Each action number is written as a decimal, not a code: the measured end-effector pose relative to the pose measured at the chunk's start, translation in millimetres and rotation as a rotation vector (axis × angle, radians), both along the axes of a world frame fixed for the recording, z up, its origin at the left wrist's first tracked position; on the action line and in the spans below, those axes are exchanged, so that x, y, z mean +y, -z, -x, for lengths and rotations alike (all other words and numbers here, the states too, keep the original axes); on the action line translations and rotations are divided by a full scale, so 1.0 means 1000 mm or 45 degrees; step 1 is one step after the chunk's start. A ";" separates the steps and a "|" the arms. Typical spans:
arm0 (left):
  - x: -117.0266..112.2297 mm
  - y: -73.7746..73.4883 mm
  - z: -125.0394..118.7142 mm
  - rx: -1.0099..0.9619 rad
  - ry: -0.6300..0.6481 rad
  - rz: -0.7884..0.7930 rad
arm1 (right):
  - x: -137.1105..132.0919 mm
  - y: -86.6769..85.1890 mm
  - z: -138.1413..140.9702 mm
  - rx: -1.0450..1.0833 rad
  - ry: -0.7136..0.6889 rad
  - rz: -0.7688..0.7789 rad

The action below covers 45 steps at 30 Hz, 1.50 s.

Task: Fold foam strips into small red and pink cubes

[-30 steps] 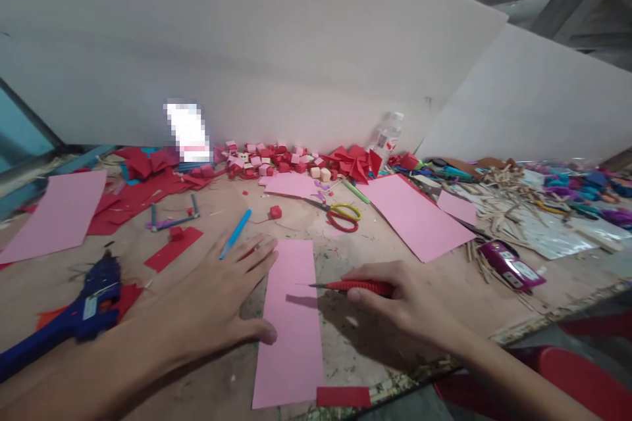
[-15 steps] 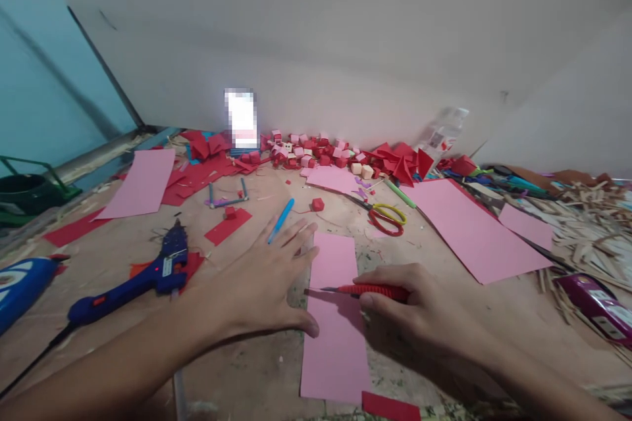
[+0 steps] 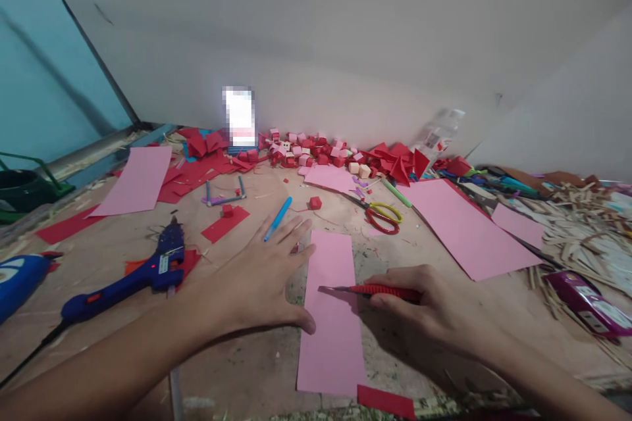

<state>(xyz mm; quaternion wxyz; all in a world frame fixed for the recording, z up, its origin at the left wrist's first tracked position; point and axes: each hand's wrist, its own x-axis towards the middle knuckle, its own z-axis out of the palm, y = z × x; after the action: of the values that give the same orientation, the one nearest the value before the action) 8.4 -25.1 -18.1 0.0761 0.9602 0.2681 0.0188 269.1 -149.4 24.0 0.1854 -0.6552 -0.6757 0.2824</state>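
The grip of the right hand (image 3: pixel 424 302) is closed around the red-handled tool (image 3: pixel 388 292), its pointed tip over the pink paper strip (image 3: pixel 330 345) on the counter (image 3: pixel 237 368), while the left hand (image 3: pixel 269 283) is spread wide, grasping nothing, thumb overlapping the strip's left edge.

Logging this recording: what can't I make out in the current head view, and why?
All in the head view:
Red-handled tool: rear end hidden by the right hand.
Its blade: too fine to tell whether it touches the pink strip.
Bright screen: contents pixelated and washed out.
Bottle: label too small and blurred to read.
Blue object: cut off by the left edge.
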 end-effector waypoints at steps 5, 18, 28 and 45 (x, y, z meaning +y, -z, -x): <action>0.000 -0.003 -0.003 -0.005 -0.011 -0.014 | -0.009 0.001 -0.018 -0.103 0.025 0.010; 0.001 -0.008 -0.006 0.062 -0.053 0.042 | -0.041 0.005 -0.064 -0.208 0.107 -0.029; -0.010 -0.032 -0.023 0.130 0.104 0.199 | -0.030 0.016 -0.069 -0.260 0.232 -0.339; -0.020 -0.045 -0.019 0.032 0.165 0.088 | -0.069 0.024 -0.009 -0.046 -0.343 -0.364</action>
<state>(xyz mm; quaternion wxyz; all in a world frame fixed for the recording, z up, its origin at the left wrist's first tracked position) 27.3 -44.6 27.0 0.1070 0.9725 0.2069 -0.0075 278.3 -218.1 0.0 0.2250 -0.5309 -0.7936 0.1941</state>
